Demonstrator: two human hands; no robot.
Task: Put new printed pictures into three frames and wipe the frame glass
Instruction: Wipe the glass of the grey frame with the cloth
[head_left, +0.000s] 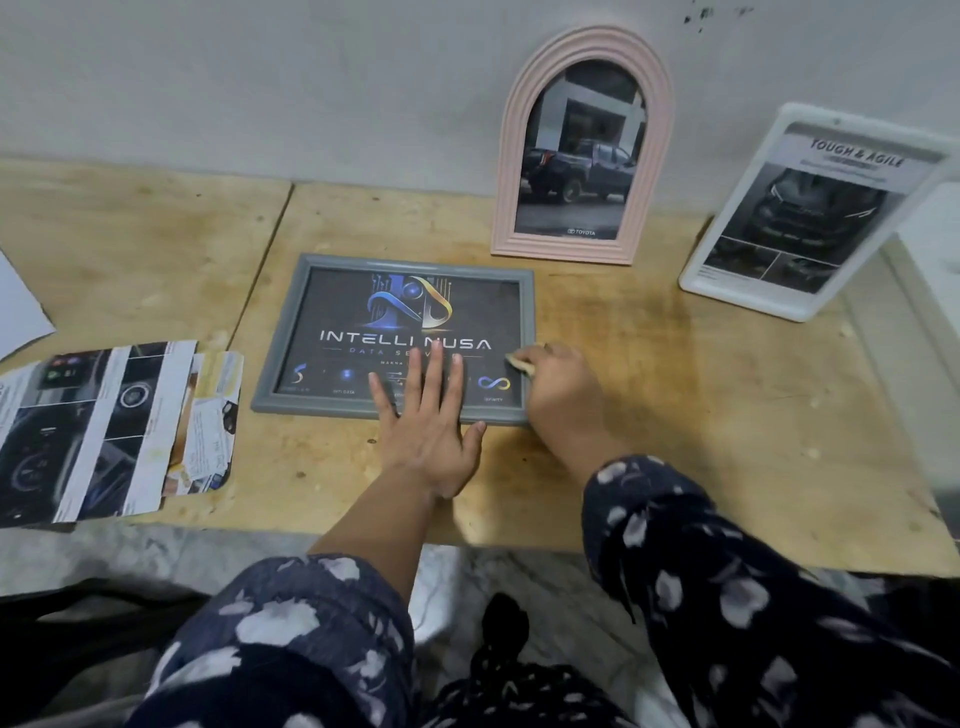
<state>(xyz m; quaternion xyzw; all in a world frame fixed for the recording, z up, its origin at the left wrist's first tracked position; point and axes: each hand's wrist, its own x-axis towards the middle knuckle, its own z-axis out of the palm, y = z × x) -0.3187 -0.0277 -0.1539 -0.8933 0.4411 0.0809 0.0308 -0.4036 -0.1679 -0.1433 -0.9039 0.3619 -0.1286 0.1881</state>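
A grey frame lies flat on the wooden table, holding a dark print with a logo. My left hand presses flat on its lower glass, fingers straight. My right hand grips a small pale cloth at the frame's right edge. A pink arched frame with a truck picture leans on the wall behind. A white frame with a car print leans at the right.
Loose printed pictures lie stacked at the table's left, with a white sheet beyond them. The table's front edge runs just below my forearms. A white box edge stands at the far right.
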